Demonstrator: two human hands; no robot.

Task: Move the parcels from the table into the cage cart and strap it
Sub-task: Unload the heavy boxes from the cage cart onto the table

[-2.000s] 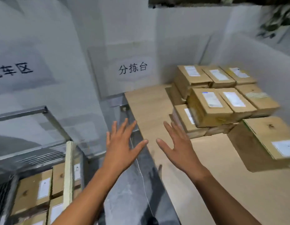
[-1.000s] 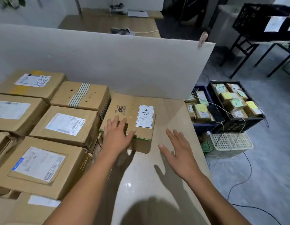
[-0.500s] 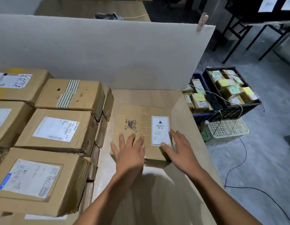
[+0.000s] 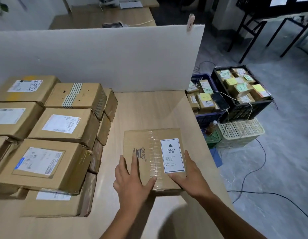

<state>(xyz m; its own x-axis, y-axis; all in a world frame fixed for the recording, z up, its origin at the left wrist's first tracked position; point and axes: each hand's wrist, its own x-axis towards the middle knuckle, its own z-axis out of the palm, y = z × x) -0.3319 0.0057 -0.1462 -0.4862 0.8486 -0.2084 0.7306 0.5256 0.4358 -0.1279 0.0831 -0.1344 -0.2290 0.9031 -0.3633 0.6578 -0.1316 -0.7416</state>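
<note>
Left hand (image 4: 132,181) flat, fingers spread, on HEAVY-labelled parcel (image 4: 149,152) | right hand (image 4: 189,176) open, cupping its right near corner | parcel near table's (image 4: 149,109) right edge

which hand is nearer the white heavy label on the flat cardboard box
Right. The right hand lies along the white HEAVY label on the flat cardboard box, thumb just below it. The left hand rests left of the tape seam.

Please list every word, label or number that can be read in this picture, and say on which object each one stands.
"HEAVY", under a warning triangle: white label on the flat parcel under both hands.
Dark printed logo on that parcel: not clear enough to read.
Small print lower on the white label: too small.
Shipping labels on the stacked parcels: blurred.
Handwriting on one label at the back: illegible.
Sticky notes on the boxes in the black crate: too small.
</note>
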